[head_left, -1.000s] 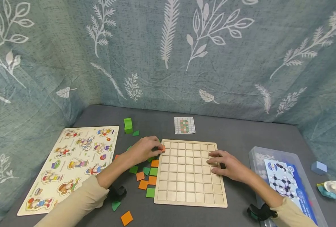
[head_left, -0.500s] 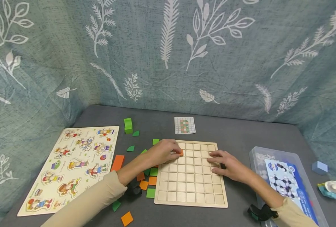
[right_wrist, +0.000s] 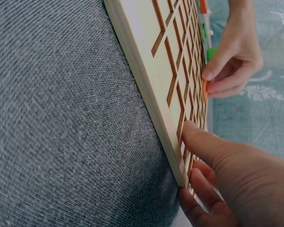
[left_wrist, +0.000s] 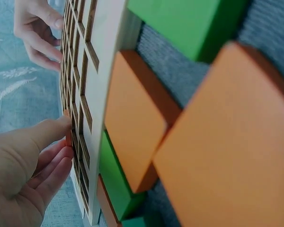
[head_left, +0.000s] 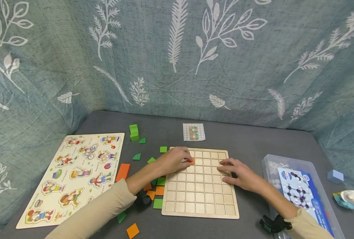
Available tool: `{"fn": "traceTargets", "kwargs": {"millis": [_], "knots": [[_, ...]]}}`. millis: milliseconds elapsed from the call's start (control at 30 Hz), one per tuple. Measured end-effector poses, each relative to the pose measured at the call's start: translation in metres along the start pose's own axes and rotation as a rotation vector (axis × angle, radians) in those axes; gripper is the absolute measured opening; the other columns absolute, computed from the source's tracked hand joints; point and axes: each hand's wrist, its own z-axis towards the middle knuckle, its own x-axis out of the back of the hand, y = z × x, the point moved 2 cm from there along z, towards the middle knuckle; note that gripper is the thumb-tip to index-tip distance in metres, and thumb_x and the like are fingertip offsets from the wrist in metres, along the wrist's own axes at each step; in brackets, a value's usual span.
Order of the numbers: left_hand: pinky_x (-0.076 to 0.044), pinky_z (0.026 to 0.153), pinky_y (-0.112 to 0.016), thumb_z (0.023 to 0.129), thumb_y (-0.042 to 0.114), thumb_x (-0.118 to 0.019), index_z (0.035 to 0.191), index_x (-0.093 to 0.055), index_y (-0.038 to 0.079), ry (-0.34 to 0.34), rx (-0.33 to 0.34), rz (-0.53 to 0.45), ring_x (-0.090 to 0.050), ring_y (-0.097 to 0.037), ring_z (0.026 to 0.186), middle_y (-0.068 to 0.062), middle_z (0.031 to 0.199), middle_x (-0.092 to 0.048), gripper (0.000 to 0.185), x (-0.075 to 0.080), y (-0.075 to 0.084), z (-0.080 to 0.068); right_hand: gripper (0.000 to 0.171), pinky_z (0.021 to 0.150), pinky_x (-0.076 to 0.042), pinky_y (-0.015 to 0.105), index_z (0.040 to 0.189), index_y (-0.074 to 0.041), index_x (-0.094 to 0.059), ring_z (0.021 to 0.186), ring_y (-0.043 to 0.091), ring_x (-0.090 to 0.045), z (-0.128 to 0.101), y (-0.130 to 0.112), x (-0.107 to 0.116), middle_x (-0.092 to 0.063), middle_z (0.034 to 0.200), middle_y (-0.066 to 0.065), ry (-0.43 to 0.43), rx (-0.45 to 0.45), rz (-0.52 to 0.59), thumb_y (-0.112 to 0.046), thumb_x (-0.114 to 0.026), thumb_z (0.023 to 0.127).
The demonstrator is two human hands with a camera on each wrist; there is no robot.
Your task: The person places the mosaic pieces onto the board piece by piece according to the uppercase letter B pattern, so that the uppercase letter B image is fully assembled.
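My left hand (head_left: 175, 160) pinches a small orange square tile (head_left: 192, 161) at an upper cell of the wooden grid board (head_left: 200, 187). In the left wrist view, thumb and fingers hold the orange tile (left_wrist: 68, 137) on edge against the board's ridges; whether it sits fully in the cell is hidden. My right hand (head_left: 239, 173) rests on the board's right edge, its fingers loosely extended. Seen from the right wrist, the right hand (right_wrist: 248, 175) touches the board's rim (right_wrist: 146, 101) and holds no tile.
Orange and green tiles (head_left: 158, 203) lie left of the board, partly under the left arm. A small pattern card (head_left: 194, 132) lies behind it. At far left is a picture puzzle board (head_left: 75, 179); at right, a clear plastic box (head_left: 299, 189), a blue block (head_left: 335, 176) and a figurine (head_left: 350, 199).
My left hand has carried the orange tile rightward from the board's left edge onto the grid, then stayed nearly still over the last half second. The right hand has kept its place.
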Motion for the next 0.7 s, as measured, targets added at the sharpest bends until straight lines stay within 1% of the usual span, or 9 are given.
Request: {"fn": "traceTargets", "kwargs": {"millis": [233, 333, 433, 500, 567, 633, 700], "knots": [[-0.052, 0.076, -0.021, 0.089, 0.013, -0.071, 0.096, -0.076, 0.010, 0.014, -0.038, 0.027, -0.064, -0.016, 0.091, -0.003, 0.100, -0.068, 0.010, -0.002, 0.002, 0.000, 0.039, 0.090, -0.048, 0.050, 0.126, -0.008, -0.065, 0.118, 0.035, -0.056, 0.001, 0.000, -0.001, -0.057, 0.132, 0.016, 0.002, 0.001, 0.003, -0.020, -0.069, 0.090], [-0.052, 0.081, -0.025, 0.090, 0.014, -0.069, 0.098, -0.076, 0.010, 0.009, -0.033, 0.041, -0.063, -0.018, 0.096, -0.005, 0.105, -0.069, 0.011, 0.000, 0.003, -0.002, 0.038, 0.091, -0.048, 0.050, 0.126, -0.008, -0.065, 0.118, 0.035, -0.056, 0.000, 0.000, -0.002, -0.057, 0.132, 0.016, 0.000, -0.001, 0.008, -0.020, -0.069, 0.090], [-0.052, 0.084, -0.031, 0.092, 0.016, -0.067, 0.102, -0.075, 0.010, 0.006, 0.018, 0.033, -0.061, -0.022, 0.101, -0.007, 0.111, -0.067, 0.015, 0.007, 0.001, -0.010, 0.038, 0.091, -0.048, 0.051, 0.126, -0.008, -0.065, 0.118, 0.036, -0.055, -0.001, 0.000, -0.001, -0.057, 0.132, 0.016, 0.000, -0.009, 0.008, -0.020, -0.069, 0.090], [-0.053, 0.085, -0.034, 0.093, 0.018, -0.066, 0.107, -0.074, 0.009, 0.020, 0.074, 0.021, -0.061, -0.024, 0.103, -0.008, 0.114, -0.066, 0.019, 0.015, -0.007, -0.019, 0.038, 0.090, -0.048, 0.052, 0.125, -0.008, -0.065, 0.118, 0.037, -0.055, -0.002, 0.000, -0.001, -0.057, 0.131, 0.016, 0.002, -0.014, 0.010, -0.019, -0.070, 0.089], [-0.053, 0.085, -0.036, 0.092, 0.018, -0.067, 0.108, -0.073, 0.008, 0.051, 0.133, 0.007, -0.062, -0.025, 0.103, -0.009, 0.114, -0.066, 0.020, 0.026, -0.019, -0.030, 0.038, 0.090, -0.048, 0.052, 0.126, -0.009, -0.065, 0.118, 0.037, -0.055, -0.002, 0.000, -0.001, -0.057, 0.132, 0.016, 0.003, -0.016, 0.010, -0.019, -0.069, 0.089], [-0.054, 0.085, -0.039, 0.090, 0.018, -0.069, 0.110, -0.072, 0.006, 0.089, 0.195, -0.009, -0.064, -0.025, 0.101, -0.010, 0.113, -0.067, 0.023, 0.036, -0.034, -0.042, 0.038, 0.090, -0.048, 0.052, 0.126, -0.009, -0.065, 0.118, 0.037, -0.055, -0.002, 0.000, 0.000, -0.057, 0.132, 0.016, 0.003, -0.014, 0.013, -0.020, -0.069, 0.090], [-0.054, 0.084, -0.041, 0.089, 0.016, -0.070, 0.111, -0.071, 0.004, 0.122, 0.239, -0.030, -0.065, -0.027, 0.099, -0.011, 0.112, -0.067, 0.025, 0.046, -0.048, -0.052, 0.038, 0.091, -0.048, 0.052, 0.126, -0.009, -0.065, 0.119, 0.037, -0.055, -0.001, 0.000, -0.001, -0.057, 0.132, 0.016, 0.001, -0.013, 0.013, -0.020, -0.069, 0.090]]}}
